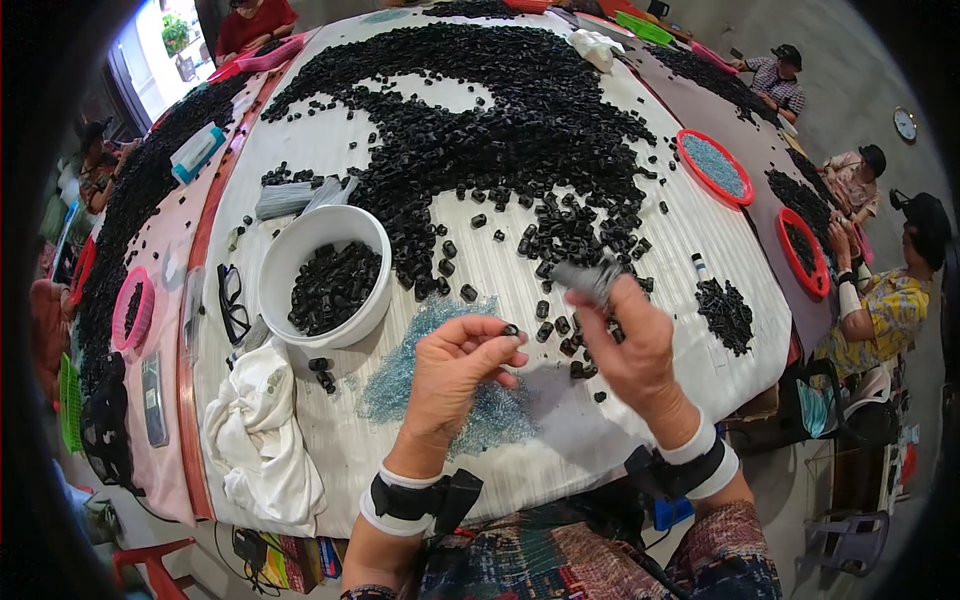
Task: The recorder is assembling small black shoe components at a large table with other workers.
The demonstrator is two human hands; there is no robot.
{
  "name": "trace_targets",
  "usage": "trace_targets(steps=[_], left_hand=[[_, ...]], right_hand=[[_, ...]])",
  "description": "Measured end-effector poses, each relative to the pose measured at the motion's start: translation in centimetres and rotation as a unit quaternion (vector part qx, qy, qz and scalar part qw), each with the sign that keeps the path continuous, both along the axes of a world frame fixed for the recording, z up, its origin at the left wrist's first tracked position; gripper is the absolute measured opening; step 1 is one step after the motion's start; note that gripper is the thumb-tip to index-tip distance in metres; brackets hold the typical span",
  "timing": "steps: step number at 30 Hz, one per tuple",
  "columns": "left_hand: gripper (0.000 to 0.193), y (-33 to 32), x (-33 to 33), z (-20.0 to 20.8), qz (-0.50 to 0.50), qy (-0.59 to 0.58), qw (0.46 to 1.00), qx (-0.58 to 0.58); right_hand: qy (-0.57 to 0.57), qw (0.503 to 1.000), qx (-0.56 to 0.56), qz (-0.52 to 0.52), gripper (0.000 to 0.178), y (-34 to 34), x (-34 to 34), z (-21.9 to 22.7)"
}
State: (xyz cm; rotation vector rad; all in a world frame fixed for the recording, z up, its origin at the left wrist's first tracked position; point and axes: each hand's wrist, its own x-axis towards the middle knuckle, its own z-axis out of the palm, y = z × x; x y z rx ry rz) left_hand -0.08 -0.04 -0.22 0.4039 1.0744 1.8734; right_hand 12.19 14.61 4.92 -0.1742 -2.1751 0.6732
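black part [510, 331], small and dark, sits at the fingertips of the left hand [455, 362], a little below the centre of the frame, above the upper right of the blue pile [400, 378]. the left hand grasps it between thumb and index finger, the other fingers loosely curled; the right hand [637, 345], right of centre, is closed around a grey bundle [588, 280], too blurred to tell its exact form or whether it is strips like the grey strips [285, 200] at left of centre. bundle and part are apart. to do this well, i would grip the part by its edges, so its opening, if it has one, stays uncovered and the thumb does not block the right hand's approach. steady the left wrist and let the right hand make the fine motion, with the bundle held near its working end so that loose tips do not splay. the blur suggests the right hand is moving fast; slowing just before contact should help the aim. work low over the table [715, 385], as a slipped part could sink among the blue pieces or roll toward the loose parts [468, 292] near the centre. the bucket [318, 228], left of centre, holds many dark parts and stands within easy reach of the left hand, clear of both forearms.
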Motion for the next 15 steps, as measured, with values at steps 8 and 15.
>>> trace_targets(steps=[8,15], left_hand=[[0.012,0.2,-0.4,0.1,0.063,-0.055,0.996,0.020],[0.012,-0.1,-0.4,-0.1,0.066,-0.054,0.996,0.008]], right_hand=[[-0.085,0.995,-0.009,-0.056,0.013,3.3,0.1,-2.8],[-0.166,0.981,0.073,-0.062,0.006,4.1,-2.4,-4.3]])
